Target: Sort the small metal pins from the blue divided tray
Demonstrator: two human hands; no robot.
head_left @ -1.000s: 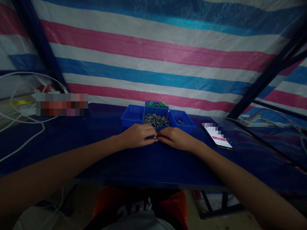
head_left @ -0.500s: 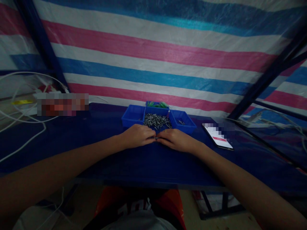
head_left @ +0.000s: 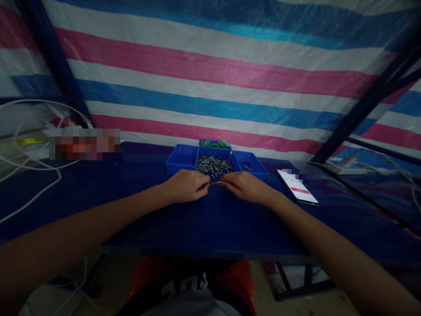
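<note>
My left hand and my right hand face each other over the front of a heap of small metal parts. A thin metal piece spans the gap between my fingertips, pinched at its right end by my right hand and at its left end by my left. Left of the heap stands a blue bin; on the right is another blue bin with a few metal parts inside. Behind the heap, a third blue bin holds green items.
A lit phone lies on the blue table at the right. White cables run over the table's left side. A striped sheet hangs behind, between blue metal posts.
My hands have moved apart slightly, and more of the thin metal piece shows between them. The view has shifted a little.
</note>
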